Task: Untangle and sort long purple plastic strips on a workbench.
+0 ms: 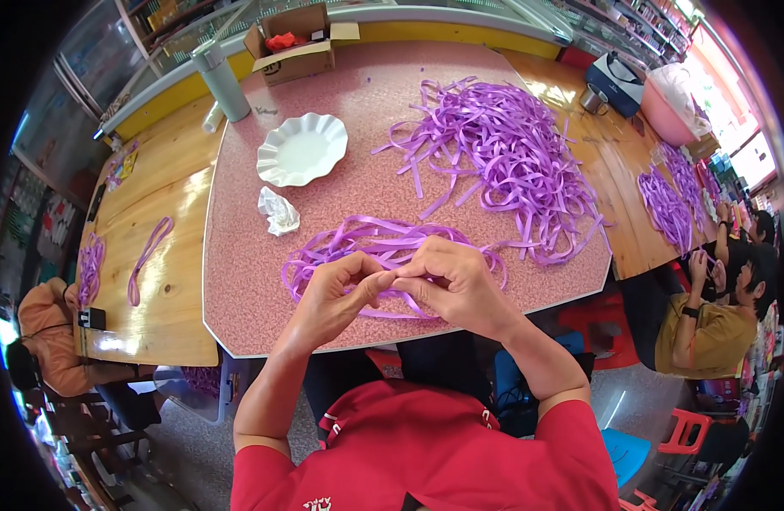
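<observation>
Stretching left to right, nearer purple ribbons (382, 244) loop.

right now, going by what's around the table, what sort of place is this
Probably a small shop used for handwork too: glass cases and packed shelves suggest the shop, while the heap of purple ribbons on the table suggests handwork.
</observation>
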The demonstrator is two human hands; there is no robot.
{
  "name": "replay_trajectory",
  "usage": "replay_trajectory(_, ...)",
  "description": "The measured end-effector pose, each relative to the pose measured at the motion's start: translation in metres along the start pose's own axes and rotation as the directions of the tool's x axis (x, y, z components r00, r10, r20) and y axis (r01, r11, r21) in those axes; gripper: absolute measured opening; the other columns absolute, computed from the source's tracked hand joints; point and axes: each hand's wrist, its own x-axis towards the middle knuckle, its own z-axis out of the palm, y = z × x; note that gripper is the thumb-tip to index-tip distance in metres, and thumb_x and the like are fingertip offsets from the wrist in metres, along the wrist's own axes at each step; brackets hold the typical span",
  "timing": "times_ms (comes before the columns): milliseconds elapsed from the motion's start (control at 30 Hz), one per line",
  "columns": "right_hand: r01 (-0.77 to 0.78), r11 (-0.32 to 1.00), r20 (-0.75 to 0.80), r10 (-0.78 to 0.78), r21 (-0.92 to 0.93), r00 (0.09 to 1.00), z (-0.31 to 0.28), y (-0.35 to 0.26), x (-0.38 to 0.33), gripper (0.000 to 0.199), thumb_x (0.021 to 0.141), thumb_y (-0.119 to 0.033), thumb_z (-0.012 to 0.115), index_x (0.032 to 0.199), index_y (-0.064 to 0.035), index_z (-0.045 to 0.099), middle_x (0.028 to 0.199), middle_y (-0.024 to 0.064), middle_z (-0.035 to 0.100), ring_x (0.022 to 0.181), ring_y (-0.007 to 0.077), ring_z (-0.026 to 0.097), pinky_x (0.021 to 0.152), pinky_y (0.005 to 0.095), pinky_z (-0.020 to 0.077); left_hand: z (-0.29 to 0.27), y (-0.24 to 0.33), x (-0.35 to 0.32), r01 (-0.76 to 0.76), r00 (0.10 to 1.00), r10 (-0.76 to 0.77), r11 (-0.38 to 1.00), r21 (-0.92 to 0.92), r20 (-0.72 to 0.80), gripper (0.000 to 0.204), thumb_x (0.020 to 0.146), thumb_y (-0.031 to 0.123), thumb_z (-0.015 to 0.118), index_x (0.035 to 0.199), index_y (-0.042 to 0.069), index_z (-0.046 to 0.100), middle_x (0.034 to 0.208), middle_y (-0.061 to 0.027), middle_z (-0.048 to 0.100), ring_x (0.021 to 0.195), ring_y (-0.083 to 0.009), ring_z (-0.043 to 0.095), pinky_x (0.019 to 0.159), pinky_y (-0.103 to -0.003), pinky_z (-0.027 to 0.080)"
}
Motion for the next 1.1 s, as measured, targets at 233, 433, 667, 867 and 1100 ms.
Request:
replay_trajectory(233, -0.055, 0.995, -0.046, 0.051, -0.080, 0.998, -0.009, -0.013, -0.002, 0.017, 0.081, -0.003, 0.078, 0.097, -0.0042, 0.076, 0.071, 0.0032, 0.057, 0.063, 0.0136, 0.052, 0.055, 0.0289, 0.0413, -0.005, -0.008, -0.003, -0.003, 0.999, -0.003, 0.989, -0.149, -0.039, 0.033, 0.104, 0.032, 0.054, 0.094, 0.002, 0.062, 0.078, -0.0017, 0.060, 0.074, -0.0090, 0.057, 0.069, -0.025, 0.047)
replay_trajectory(433, 0.043, 0.990, -0.114, -0.058, -0.133, 0.992, -0.005, -0.009, -0.004, 0.020, 0.079, 0.000, 0.079, 0.097, -0.0059, 0.077, 0.067, 0.0011, 0.055, 0.060, 0.0118, 0.049, 0.052, 0.0283, 0.0379, 0.020, -0.012, 0.006, -0.121, 0.990, 0.119, 0.992, -0.023, -0.073, 0.064, 0.107, 0.051, 0.030, 0.093, -0.001, 0.064, 0.081, -0.0053, 0.063, 0.075, -0.0110, 0.057, 0.072, -0.026, 0.046)
replay_trajectory(667, 0.124, 0.959, -0.125, -0.159, -0.253, 0.979, -0.007, -0.004, -0.012, 0.019, 0.078, 0.002, 0.078, 0.096, -0.0053, 0.076, 0.066, 0.0020, 0.054, 0.057, 0.0125, 0.051, 0.049, 0.0283, 0.0392, 0.032, -0.011, 0.006, -0.059, 0.997, 0.056, 0.996, -0.071, -0.049, 0.047, 0.108, 0.040, 0.042, 0.087, 0.001, 0.060, 0.074, 0.0008, 0.055, 0.072, -0.0084, 0.050, 0.069, -0.025, 0.043)
replay_trajectory(867, 0.076, 0.978, -0.159, -0.108, -0.196, 0.981, -0.008, -0.006, -0.013, 0.020, 0.080, 0.002, 0.076, 0.099, -0.0040, 0.075, 0.073, 0.0029, 0.056, 0.060, 0.0109, 0.052, 0.050, 0.0265, 0.0381, 0.034, -0.011, 0.004, -0.128, 0.992, 0.127, 0.980, -0.150, -0.015, 0.031, 0.107, 0.033, 0.046, 0.101, 0.004, 0.055, 0.089, -0.0005, 0.055, 0.086, -0.0087, 0.051, 0.081, -0.026, 0.044)
replay_trajectory(1100, -0.206, 0.966, -0.068, 0.219, 0.159, 0.973, -0.025, -0.013, -0.013, 0.015, 0.087, 0.001, 0.069, 0.101, -0.0022, 0.074, 0.083, -0.0003, 0.059, 0.069, 0.0035, 0.052, 0.057, 0.0203, 0.0368, 0.027, -0.014, 0.002, -0.087, 0.996, 0.094, 0.956, -0.280, 0.009, 0.013, 0.102, 0.015, 0.059, 0.103, 0.003, 0.054, 0.096, -0.0004, 0.055, 0.090, -0.0096, 0.053, 0.086, -0.026, 0.044)
